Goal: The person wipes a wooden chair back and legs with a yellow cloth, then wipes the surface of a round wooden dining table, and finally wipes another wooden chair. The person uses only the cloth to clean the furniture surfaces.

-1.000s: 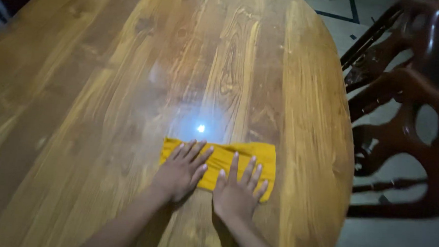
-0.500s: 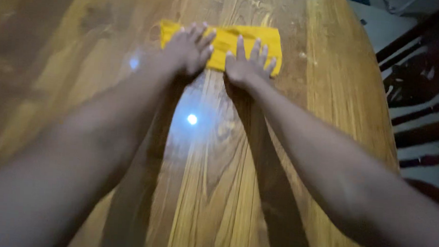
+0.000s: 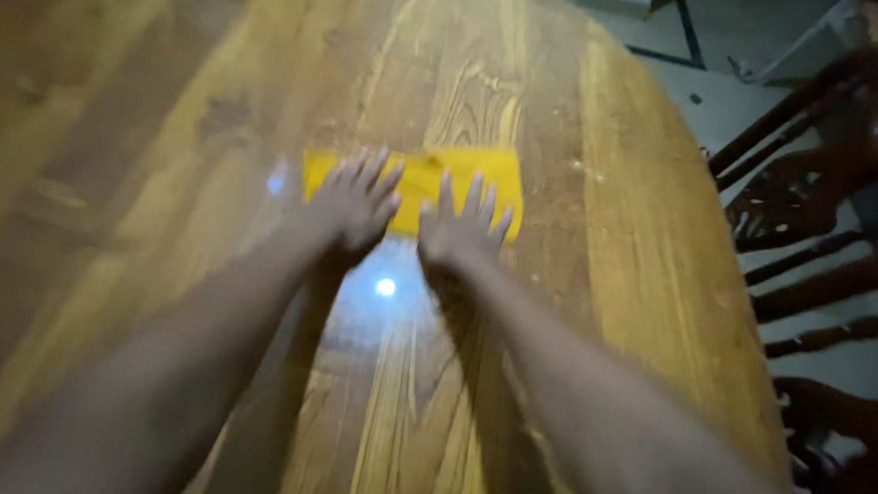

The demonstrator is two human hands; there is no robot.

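Head view: left hand point(image 3: 349, 210) lies flat, fingers spread, on the folded yellow cloth point(image 3: 414, 181) mid wooden worktop point(image 3: 143, 161); right hand point(image 3: 460, 233) presses likewise at its 3 o'clock; dark chairs point(image 3: 822, 197) farther right.

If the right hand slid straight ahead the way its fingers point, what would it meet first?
Nothing, as far as the blurred view shows: past the yellow cloth under the right hand lies only bare wooden table, up to its far edge.

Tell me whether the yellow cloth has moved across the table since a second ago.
Yes. The yellow cloth, under both flat hands, has slid away from the person along the wooden table, past the dark grain knot it earlier lay short of.
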